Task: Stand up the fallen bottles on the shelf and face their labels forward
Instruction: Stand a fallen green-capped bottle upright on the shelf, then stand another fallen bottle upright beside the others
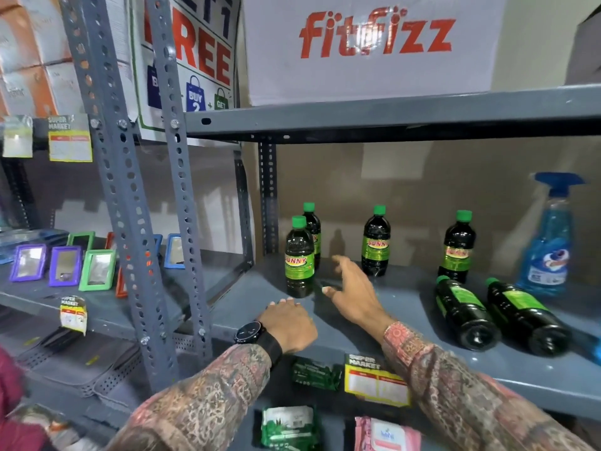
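Several dark bottles with green caps and green SUNNY labels are on the grey shelf (354, 323). Upright ones: a front left bottle (299, 261) with its label forward, one right behind it (313, 230), a middle one (376, 243) and a right one (457, 248). Two bottles lie on their sides at the right, caps pointing back: one (465, 315) and another (526, 318). My right hand (353, 292) hovers open just right of the front left bottle, touching nothing. My left hand (289, 323), with a black watch, rests flat on the shelf's front.
A blue spray bottle (548, 240) stands at the far right, behind the fallen bottles. A FitFizz box (374, 43) sits on the shelf above. Price tags (377, 380) hang off the front edge. Small framed mirrors (65, 265) fill the left shelf beyond the grey uprights (182, 203).
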A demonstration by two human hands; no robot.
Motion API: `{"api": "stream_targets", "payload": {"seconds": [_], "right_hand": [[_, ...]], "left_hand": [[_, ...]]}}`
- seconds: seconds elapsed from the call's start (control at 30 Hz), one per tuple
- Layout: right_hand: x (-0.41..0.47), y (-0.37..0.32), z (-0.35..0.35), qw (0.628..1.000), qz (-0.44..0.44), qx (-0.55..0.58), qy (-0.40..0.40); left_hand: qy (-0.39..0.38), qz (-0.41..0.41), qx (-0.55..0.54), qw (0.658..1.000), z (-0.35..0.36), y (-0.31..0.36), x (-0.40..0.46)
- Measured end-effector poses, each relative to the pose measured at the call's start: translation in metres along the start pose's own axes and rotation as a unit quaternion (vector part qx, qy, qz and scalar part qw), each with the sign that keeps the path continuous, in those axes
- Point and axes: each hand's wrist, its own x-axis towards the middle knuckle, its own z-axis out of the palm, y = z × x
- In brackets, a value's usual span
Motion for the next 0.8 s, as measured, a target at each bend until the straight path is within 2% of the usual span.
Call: {"api": "stream_targets", "payload": {"seconds": [0.13, 0.23, 0.37, 0.47, 0.53, 0.63, 0.8], "right_hand": [[-0.02, 0.019, -0.055, 0.979, 0.006, -0.203, 0.015], [-0.036, 0.032, -0.098, 0.935, 0.09, -0.341, 0.026], [-0.048, 0.055, -0.14, 0.884, 0.214, -0.415, 0.017], [-0.05, 0.065, -0.148, 0.889, 0.285, -0.359, 0.008], [-0.049, 0.064, -0.141, 0.891, 0.295, -0.345, 0.01], [-0.044, 0.056, -0.125, 0.893, 0.272, -0.358, 0.016], [-0.027, 0.04, -0.09, 0.947, 0.209, -0.243, 0.004]], "left_hand": [[-0.006, 0.082, -0.024, 0.996, 0.001, 0.049, 0.006], [0.007, 0.09, -0.051, 0.995, 0.003, 0.065, 0.015], [0.045, 0.08, -0.084, 0.992, 0.016, 0.063, 0.024], [0.051, 0.079, -0.086, 0.992, 0.021, 0.061, 0.026], [0.053, 0.078, -0.082, 0.992, 0.022, 0.061, 0.025], [0.053, 0.078, -0.075, 0.993, 0.023, 0.061, 0.023], [0.045, 0.074, -0.071, 0.994, 0.023, 0.06, 0.025]]}}
